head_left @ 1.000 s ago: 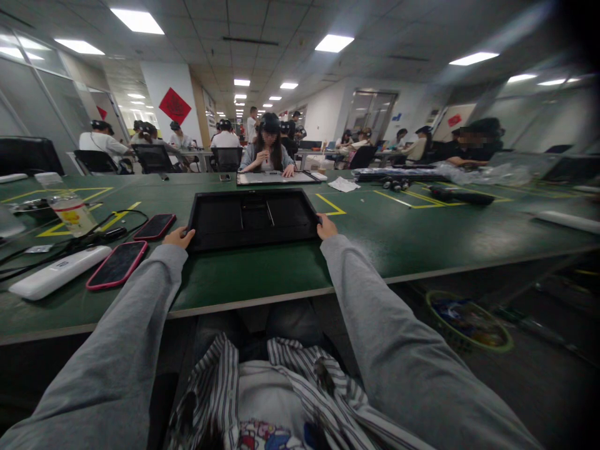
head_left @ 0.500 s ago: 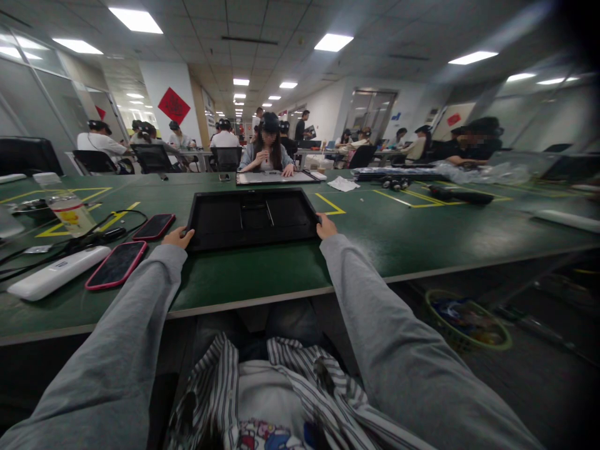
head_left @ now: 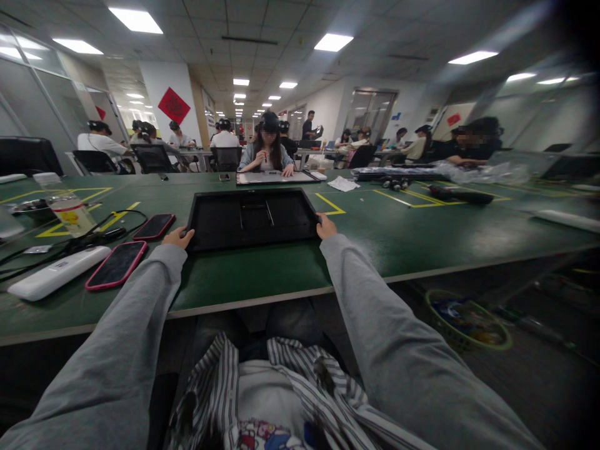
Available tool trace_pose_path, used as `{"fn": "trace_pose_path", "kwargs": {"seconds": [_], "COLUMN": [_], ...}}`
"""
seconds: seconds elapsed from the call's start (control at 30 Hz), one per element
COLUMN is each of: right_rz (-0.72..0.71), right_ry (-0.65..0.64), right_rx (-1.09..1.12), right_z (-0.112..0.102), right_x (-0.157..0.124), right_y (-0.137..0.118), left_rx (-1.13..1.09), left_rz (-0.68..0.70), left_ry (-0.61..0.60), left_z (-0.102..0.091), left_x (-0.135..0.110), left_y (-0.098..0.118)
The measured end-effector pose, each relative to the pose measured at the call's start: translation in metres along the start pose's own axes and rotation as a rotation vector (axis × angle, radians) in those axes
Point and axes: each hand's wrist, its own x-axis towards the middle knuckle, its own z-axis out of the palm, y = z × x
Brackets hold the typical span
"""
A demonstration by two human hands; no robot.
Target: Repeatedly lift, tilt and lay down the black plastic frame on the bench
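A flat black panel (head_left: 253, 219) with a raised rim and inner ribs lies on the green table (head_left: 422, 240) in front of me. My left hand (head_left: 178, 237) grips its near left corner, fingers curled on the edge. My right hand (head_left: 325, 226) holds the near right corner the same way. Both arms are in grey sleeves and stretch straight out from my lap.
Two phones in pink cases (head_left: 116, 265) (head_left: 154, 226), a white power bank (head_left: 56, 273), cables and a plastic bottle (head_left: 70, 209) lie at the left. A person (head_left: 267, 150) sits opposite with a white panel (head_left: 276, 177). A green basket (head_left: 469, 319) sits on the floor at the right.
My hands and the black panel have stayed where they were. A person standing far back has walked to the right.
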Motion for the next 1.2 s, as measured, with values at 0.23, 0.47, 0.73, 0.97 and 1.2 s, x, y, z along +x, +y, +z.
{"fn": "trace_pose_path", "kwargs": {"seconds": [0.23,0.47,0.73,0.97,1.2], "right_rz": [0.008,0.002,0.011,-0.002,0.009], "right_ry": [-0.01,-0.006,0.001,-0.006,-0.012], "right_rx": [0.029,0.044,0.03,0.037,0.038], "right_z": [-0.0044,-0.006,-0.0063,-0.0068,-0.0072], "right_x": [-0.0037,-0.0061,-0.0072,-0.0066,-0.007], "right_y": [-0.0044,-0.006,-0.0067,-0.0073,-0.0072], "left_rx": [0.004,0.004,0.006,-0.004,0.001], "left_rz": [0.009,0.017,0.022,0.01,0.007], "left_ry": [0.002,-0.01,0.006,-0.003,0.0], "left_z": [-0.0002,0.0005,0.0012,0.0012,0.0], "left_x": [0.0002,0.0013,0.0024,0.0011,0.0004], "left_y": [-0.0003,-0.0023,-0.0027,-0.0026,-0.0018]}}
